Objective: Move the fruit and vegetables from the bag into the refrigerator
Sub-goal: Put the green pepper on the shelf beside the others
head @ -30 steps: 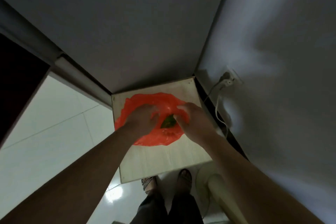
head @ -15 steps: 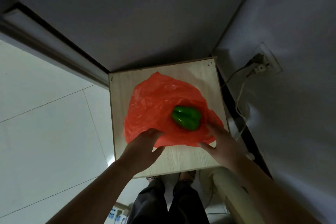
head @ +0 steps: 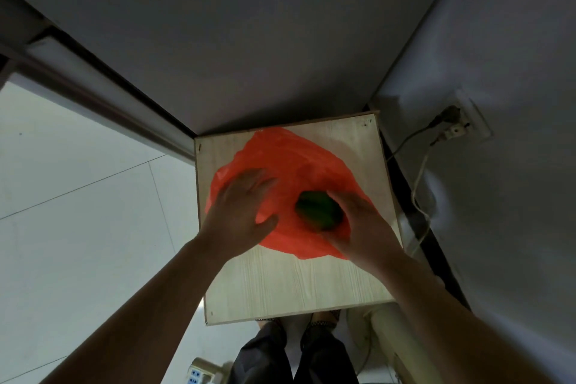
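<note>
Your right hand (head: 361, 227) was curled round the green pepper (head: 316, 212), fingers over its far side and thumb tucked at the near side, so the grip read as closed on the fruit, though motion blur hid how firmly. The pepper sat on the opened red bag (head: 299, 165), toward the bag's right half and low against the plastic. Your left hand (head: 240, 212) lay flat on the bag's left part, fingers spread and straight, holding nothing. The bag rested on a pale wooden tabletop (head: 296, 284) set into a corner. To lift cleanly, you wanted that left palm pressing the film down so it did not cling and ride up with the pepper. Take the pepper straight up before swinging away; its waxy skin likely slips under a loose pinch, so wrap it. A wall socket (head: 464, 128) with a trailing cable (head: 417, 193) stood just right of the table; keep the elbow clear. No refrigerator could be picked out.
</note>
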